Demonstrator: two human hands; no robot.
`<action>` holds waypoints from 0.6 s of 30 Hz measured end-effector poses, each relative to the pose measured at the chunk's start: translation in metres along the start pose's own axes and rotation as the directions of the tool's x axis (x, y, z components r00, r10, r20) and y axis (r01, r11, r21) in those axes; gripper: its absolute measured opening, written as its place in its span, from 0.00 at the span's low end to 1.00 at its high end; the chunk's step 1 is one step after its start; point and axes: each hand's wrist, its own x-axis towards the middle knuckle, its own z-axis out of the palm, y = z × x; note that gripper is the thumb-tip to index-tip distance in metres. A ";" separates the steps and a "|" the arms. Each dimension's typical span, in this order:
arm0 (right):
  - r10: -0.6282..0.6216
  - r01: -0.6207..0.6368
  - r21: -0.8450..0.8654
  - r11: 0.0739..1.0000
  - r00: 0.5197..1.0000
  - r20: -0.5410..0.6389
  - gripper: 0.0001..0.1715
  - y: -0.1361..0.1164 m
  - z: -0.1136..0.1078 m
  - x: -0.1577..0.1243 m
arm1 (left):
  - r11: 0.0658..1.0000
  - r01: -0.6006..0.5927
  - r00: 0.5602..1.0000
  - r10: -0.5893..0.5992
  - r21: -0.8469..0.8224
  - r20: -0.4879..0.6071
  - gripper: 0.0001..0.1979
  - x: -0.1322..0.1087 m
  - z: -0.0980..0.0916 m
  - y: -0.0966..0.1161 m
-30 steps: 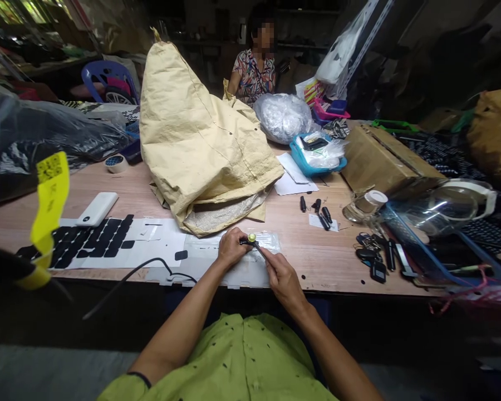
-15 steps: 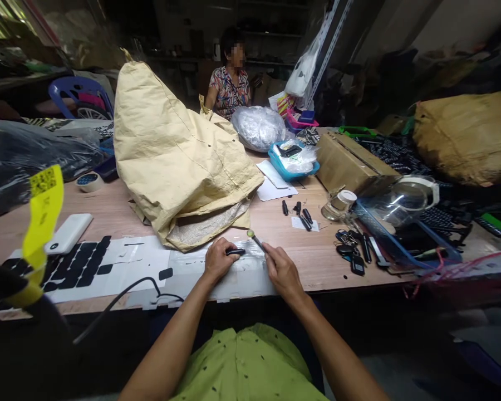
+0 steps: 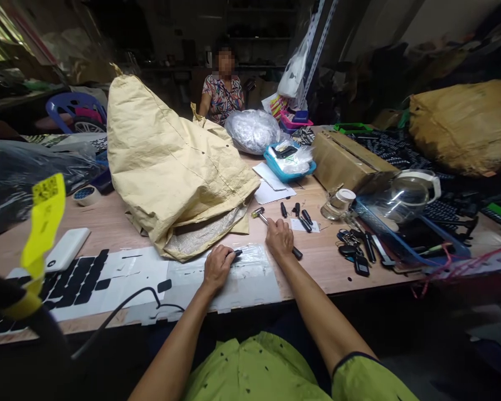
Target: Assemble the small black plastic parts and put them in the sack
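Note:
My left hand [image 3: 217,267] rests on the clear plastic sheet [image 3: 250,278] at the table's front edge. Its fingers are closed on a small black cylindrical part [image 3: 237,253], whose tip sticks out to the right. To the right, my right hand [image 3: 280,238] is curled over a small hammer [image 3: 264,218]. The hammer's head points away to the upper left, and its black handle end shows beyond the hand. Several similar black parts [image 3: 304,220] lie on the table past the right hand, some on a small white paper [image 3: 316,226].
A large tan sack [image 3: 171,172] slumps just behind the left hand. Keys [image 3: 353,250] and a blue tray [image 3: 404,245] lie to the right, near a glass jar [image 3: 338,206]. Black stickers on white sheets [image 3: 129,267] lie left. A person [image 3: 223,89] sits across the table.
My right hand has moved the hammer away from the left hand, forward and down toward the tabletop. The left hand keeps the black part. The view has shifted slightly.

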 end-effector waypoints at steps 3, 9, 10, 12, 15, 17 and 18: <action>0.022 -0.022 -0.005 1.000 1.000 -0.002 0.21 -0.005 0.000 -0.001 | 1.000 0.009 1.000 -0.009 -0.003 0.012 0.12 0.000 -0.003 -0.001; 0.020 -0.020 -0.002 1.000 1.000 0.009 0.19 -0.008 -0.003 -0.001 | 0.959 0.132 0.991 -0.119 -0.249 0.067 0.12 -0.026 -0.015 0.020; 0.019 -0.019 -0.003 1.000 1.000 0.011 0.19 -0.008 -0.003 -0.001 | 0.940 0.135 0.986 -0.095 -0.314 0.137 0.13 -0.038 -0.017 0.028; 0.018 -0.018 -0.003 1.000 1.000 0.013 0.19 -0.008 -0.003 -0.001 | 0.905 0.118 0.944 0.025 -0.409 0.329 0.15 -0.066 -0.019 0.044; 0.017 -0.017 0.000 1.000 1.000 0.005 0.19 -0.009 -0.004 -0.001 | 0.880 0.134 0.748 0.211 -0.455 0.629 0.17 -0.107 -0.007 0.054; 0.018 -0.018 0.005 1.000 1.000 0.006 0.19 -0.009 -0.005 -0.001 | 0.908 0.179 0.655 0.178 -0.380 0.734 0.16 -0.124 0.013 0.045; 0.018 -0.018 0.008 1.000 1.000 0.010 0.20 -0.008 -0.006 -0.001 | 0.928 0.221 0.640 0.095 -0.301 0.762 0.14 -0.129 0.025 0.036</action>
